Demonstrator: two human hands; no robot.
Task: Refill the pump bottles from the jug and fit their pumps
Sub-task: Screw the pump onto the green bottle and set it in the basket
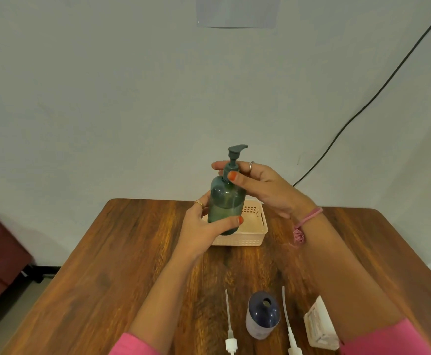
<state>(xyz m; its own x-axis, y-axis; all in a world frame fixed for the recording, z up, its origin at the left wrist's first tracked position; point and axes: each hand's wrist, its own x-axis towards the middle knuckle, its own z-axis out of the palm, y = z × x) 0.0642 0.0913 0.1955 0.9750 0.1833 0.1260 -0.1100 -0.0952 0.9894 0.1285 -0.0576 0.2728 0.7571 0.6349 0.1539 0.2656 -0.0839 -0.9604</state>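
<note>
I have the translucent green plastic pump bottle (225,204) lifted above the cream perforated plastic basket (254,228) at the far end of the wooden bench (137,252). My left hand (204,226) grips its body; my right hand (258,183) pinches the collar of the dark green pump (234,156), so I judge I'm screwing it tight. Next (probably) comes setting it in the basket, then the open dark blue bottle (262,315) and two white pumps (229,326) near me.
</note>
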